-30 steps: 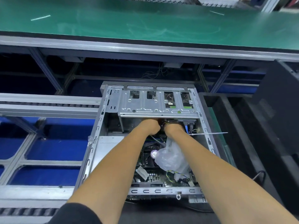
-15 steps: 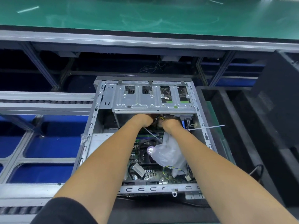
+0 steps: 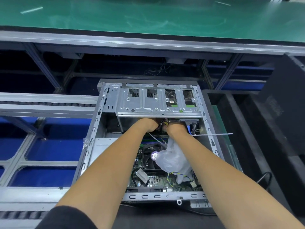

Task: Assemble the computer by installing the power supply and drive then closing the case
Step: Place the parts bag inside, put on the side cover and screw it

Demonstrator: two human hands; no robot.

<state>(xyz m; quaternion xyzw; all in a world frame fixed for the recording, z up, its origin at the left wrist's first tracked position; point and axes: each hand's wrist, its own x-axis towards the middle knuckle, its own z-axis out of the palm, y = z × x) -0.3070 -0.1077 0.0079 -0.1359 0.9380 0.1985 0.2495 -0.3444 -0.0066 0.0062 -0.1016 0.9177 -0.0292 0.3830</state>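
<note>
Lying open on its side between a grey conveyor rail [image 3: 46, 106] and a dark tray [image 3: 234, 123]: the computer case [image 3: 92, 146], side panel off, insides facing up. Across its far end, a silver drive cage [image 3: 158, 104] with cutouts. Below that, a green circuit board [image 3: 158, 180] with a black cooling fan [image 3: 151, 158] and, partly over the fan, a crumpled clear plastic bag [image 3: 173, 160]. Near the cage's right end, a blue flat cable [image 3: 189, 128]; sticking out past the case's right wall, a white cable tie [image 3: 214, 134].

Reaching in under the cage's near edge, side by side: left hand [image 3: 147, 125] and right hand [image 3: 175, 128], with yellow and black wires [image 3: 163, 124] showing in the gap between them. Fingers of both tucked out of sight beneath the cage, so impossible to tell whether clenched, released or grasping the wires. Black sleeve [image 3: 66, 219] at the left elbow.

Beyond the case, a green mat [image 3: 148, 15] on a bench with a metal front edge.
</note>
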